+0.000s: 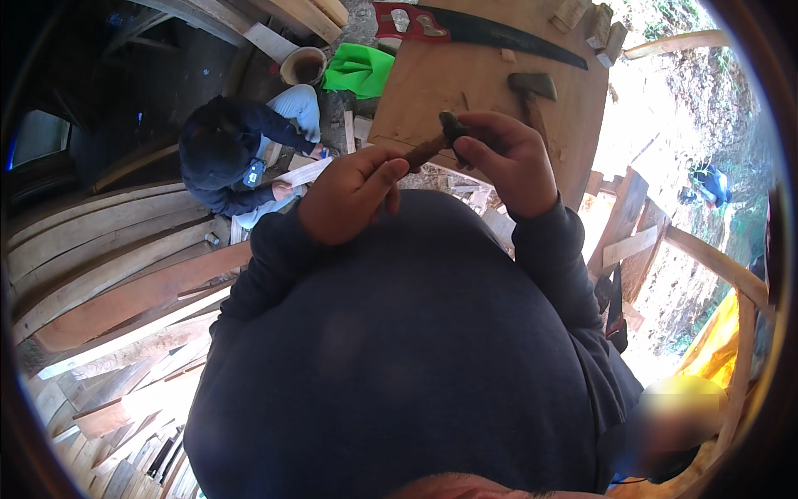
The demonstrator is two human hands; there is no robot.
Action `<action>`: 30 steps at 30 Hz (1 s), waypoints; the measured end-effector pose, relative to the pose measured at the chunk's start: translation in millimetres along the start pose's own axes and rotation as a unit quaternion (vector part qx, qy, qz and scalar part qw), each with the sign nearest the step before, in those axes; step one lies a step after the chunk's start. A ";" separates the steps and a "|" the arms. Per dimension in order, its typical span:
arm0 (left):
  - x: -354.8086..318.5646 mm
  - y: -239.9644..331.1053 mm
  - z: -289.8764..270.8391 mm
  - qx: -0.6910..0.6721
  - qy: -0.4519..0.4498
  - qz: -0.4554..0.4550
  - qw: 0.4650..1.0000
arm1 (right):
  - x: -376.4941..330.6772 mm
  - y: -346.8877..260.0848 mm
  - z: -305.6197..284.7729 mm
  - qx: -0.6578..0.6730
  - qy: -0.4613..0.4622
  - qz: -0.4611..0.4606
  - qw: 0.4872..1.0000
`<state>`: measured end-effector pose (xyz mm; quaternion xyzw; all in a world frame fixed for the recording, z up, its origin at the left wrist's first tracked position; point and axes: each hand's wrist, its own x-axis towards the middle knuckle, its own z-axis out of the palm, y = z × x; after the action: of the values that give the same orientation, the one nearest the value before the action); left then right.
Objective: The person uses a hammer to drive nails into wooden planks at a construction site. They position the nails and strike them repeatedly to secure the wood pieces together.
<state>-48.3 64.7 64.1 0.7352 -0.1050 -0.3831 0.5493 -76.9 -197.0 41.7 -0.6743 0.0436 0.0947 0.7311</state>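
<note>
A hammer (426,152) with a wooden handle and a small dark head is held level in front of my chest. My left hand (353,193) is closed round the handle's end. The fingers of my right hand (514,158) pinch the dark head, partly covering it. Just beyond my hands is a wooden tabletop (432,79). On it rests a hatchet (532,86), its handle running toward me behind my right hand. A handsaw (499,35) with a red grip lies across the far part of the tabletop.
Left of me a person (218,150) in dark clothing sits low, holding a piece of wood (305,172). Long boards (125,303) are stacked at the left. Wood blocks (597,27) sit on the table's far right corner. Another person's yellow headwear (682,395) shows at lower right.
</note>
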 end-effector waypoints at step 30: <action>-5.2 -29.8 -16.8 -0.040 0.022 0.091 0.995 | 6.5 -20.9 15.9 0.125 0.052 -0.074 0.988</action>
<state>-48.4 91.1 41.7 0.7080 -0.1443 -0.3190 0.6134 -67.5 -182.2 62.3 -0.5829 0.0431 -0.0012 0.8114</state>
